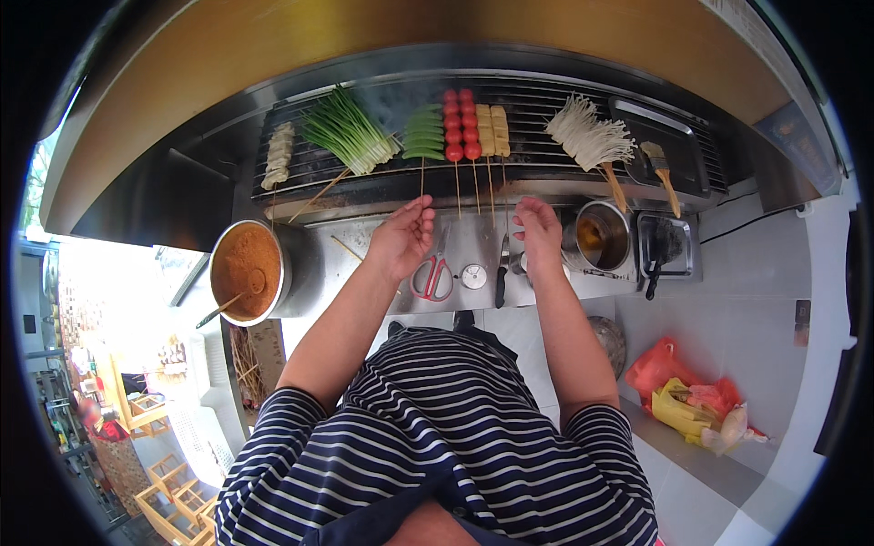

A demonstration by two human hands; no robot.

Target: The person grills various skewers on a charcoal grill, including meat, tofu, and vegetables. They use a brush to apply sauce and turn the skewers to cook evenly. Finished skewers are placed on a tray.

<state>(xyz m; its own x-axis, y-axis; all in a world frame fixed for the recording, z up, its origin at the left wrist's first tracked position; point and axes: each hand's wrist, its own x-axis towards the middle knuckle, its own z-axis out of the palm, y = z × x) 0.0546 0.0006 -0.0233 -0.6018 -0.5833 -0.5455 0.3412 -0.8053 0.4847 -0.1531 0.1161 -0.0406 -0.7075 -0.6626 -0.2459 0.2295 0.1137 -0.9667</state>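
My left hand (407, 235) pinches the lower end of the wooden skewer (423, 179) that carries green pods (424, 131) on the grill. My right hand (538, 228) is beside the end of a skewer of yellow tofu-like pieces (500, 131); its fingers are curled, and whether they touch that skewer cannot be told. Between these lie two skewers of cherry tomatoes (453, 133) and another yellow skewer. Further left on the grill rack (532, 102) are green chives (347, 130) and a pale folded skewer (278, 155); to the right lie enoki mushrooms (588, 133).
Red-handled scissors (431, 278), a round-lidded container (473, 276) and a black-handled knife (502, 276) lie on the steel ledge. A pot of reddish sauce (247, 273) stands left, a metal pot of liquid (601, 235) right. A basting brush (661, 174) rests on a tray.
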